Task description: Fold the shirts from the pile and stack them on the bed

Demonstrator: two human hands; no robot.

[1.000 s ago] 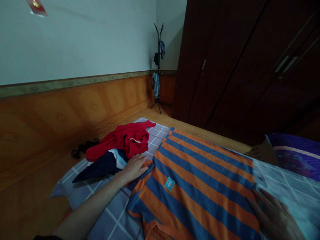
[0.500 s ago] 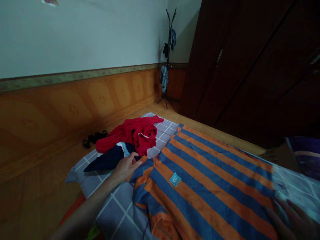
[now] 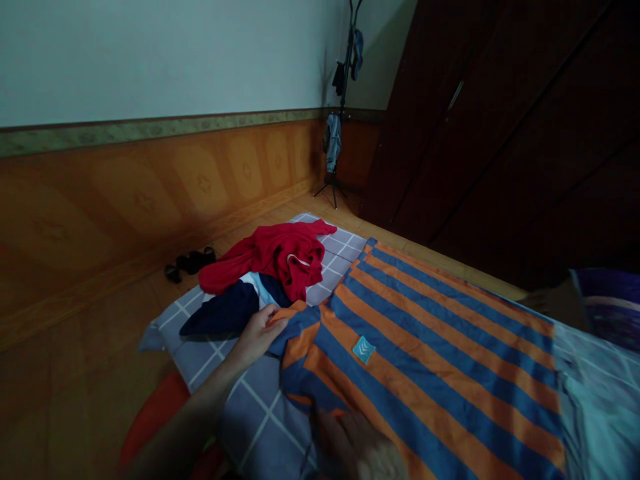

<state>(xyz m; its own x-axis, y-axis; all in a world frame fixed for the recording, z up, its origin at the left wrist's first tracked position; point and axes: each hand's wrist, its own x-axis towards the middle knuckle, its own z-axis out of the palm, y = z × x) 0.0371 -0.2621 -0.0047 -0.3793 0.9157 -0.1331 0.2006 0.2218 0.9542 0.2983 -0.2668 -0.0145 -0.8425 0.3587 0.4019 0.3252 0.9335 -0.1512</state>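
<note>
An orange and blue striped shirt [image 3: 425, 333] with a small teal patch lies spread over the grey checked bedding [image 3: 265, 407]. At its left end, my left hand [image 3: 257, 337] pinches the edge of a sleeve between thumb and fingers. My right hand [image 3: 357, 447] is on the lower near part of the shirt, dim and somewhat blurred; whether its fingers grip the cloth cannot be made out. Beyond my left hand lie a crumpled red garment [image 3: 265, 250] and a dark navy one [image 3: 225, 310].
Black shoes [image 3: 190, 262] sit on the wooden floor to the left. A coat rack [image 3: 345, 80] stands in the far corner beside a dark wardrobe [image 3: 500, 133]. Pale cloth [image 3: 600, 387] and a purple item [image 3: 613, 307] are at the right.
My right hand has moved left from the shirt's right end to its near left part. My left hand still holds the sleeve. The view has shifted slightly.
</note>
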